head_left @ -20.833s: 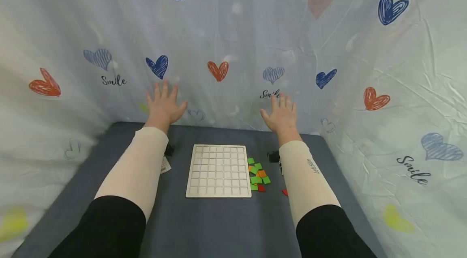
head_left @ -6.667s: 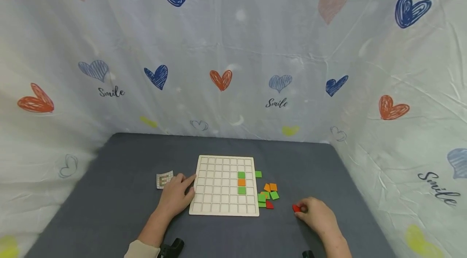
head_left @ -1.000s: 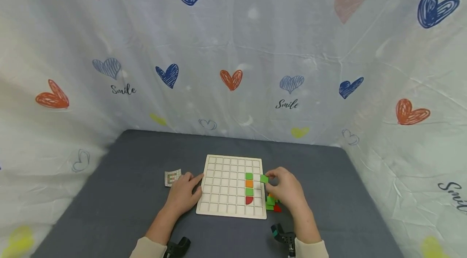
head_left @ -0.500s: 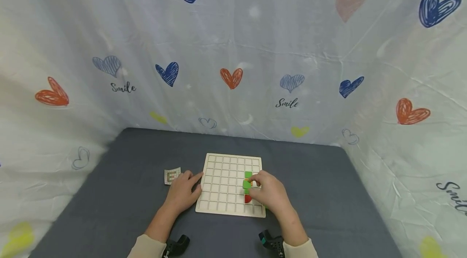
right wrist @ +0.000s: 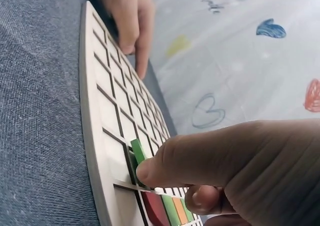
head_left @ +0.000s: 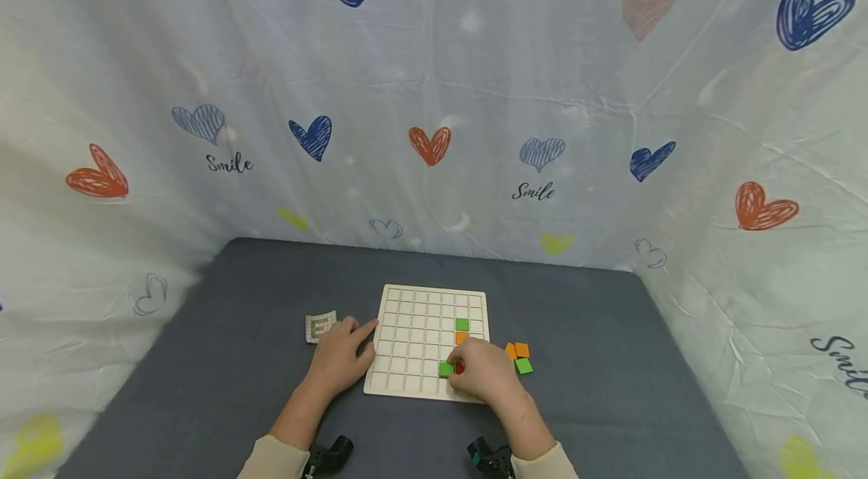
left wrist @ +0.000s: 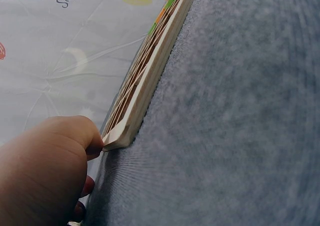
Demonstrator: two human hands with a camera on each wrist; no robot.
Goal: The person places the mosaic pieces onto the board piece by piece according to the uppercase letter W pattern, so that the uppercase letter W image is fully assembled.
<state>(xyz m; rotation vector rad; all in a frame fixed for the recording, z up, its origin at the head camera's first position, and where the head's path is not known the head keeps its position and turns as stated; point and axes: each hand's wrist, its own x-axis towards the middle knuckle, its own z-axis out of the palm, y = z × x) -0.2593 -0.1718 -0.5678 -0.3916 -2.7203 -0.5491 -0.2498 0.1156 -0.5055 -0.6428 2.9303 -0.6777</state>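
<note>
Green tile held tipped over the grid board, close to its red neighbour

Over the board, the right hand has its grip pinching the green tile between thumb and fingers, above a cell in the second row from the board's near edge. The tile is tilted, one edge raised, just beside the red piece; whether its lower edge touches the cell I cannot tell. From the red piece a column runs toward the board's far edge: near green tile, orange tile, far green tile. The left hand's grip is relaxed and pinches nothing, its forefinger reaching to touch the board's left edge.

Left of the board lies a patterned card; right of it, loose orange tiles and a loose green tile rest on the bench.

Released at this slant, the tile could catch on the ridges between cells and sit askew. The thumb is near enough to the red piece to nudge it out of place. A sideways push might slide the board, since only light fingertip contact seems to steady it. The right hand also hides part of the column from above, so a misseated tile could go unnoticed.
</note>
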